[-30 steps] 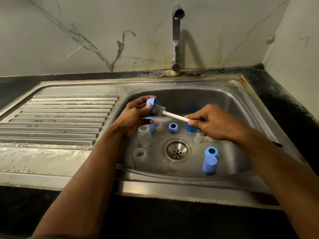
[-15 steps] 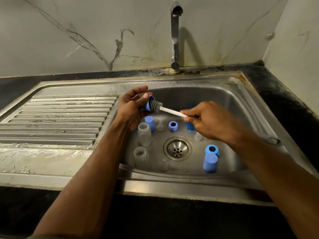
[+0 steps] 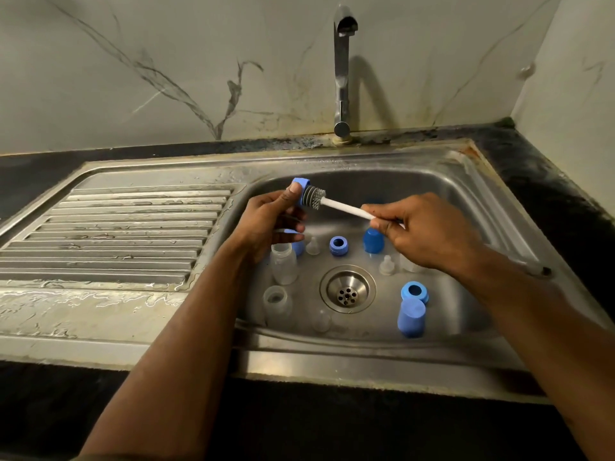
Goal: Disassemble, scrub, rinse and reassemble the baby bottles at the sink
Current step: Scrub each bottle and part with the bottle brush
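Above the sink basin (image 3: pixel 442 194), my left hand (image 3: pixel 269 221) pinches a blue bottle ring (image 3: pixel 300 187) between thumb and fingers. My right hand (image 3: pixel 422 227) grips the white handle of a small bottle brush (image 3: pixel 336 204), whose grey bristle head sits against the ring's opening. On the basin floor lie two clear bottles (image 3: pixel 283 262) (image 3: pixel 276 299), two blue rings (image 3: pixel 338 245) (image 3: pixel 414 292), two blue caps (image 3: pixel 372 240) (image 3: pixel 411 317) and clear teats (image 3: pixel 386 265) (image 3: pixel 312 246).
The drain (image 3: pixel 347 289) sits mid-basin. A chrome tap (image 3: pixel 342 71) stands behind, with no water running. A wet ribbed drainboard (image 3: pixel 109 231) lies to the left. Dark counter (image 3: pixel 549 201) and marble walls border the sink on the right and back.
My left hand turned the blue ring and lifted it slightly, thumb now on its near side. The brush head stayed at the ring while my right hand shifted a little along the handle.
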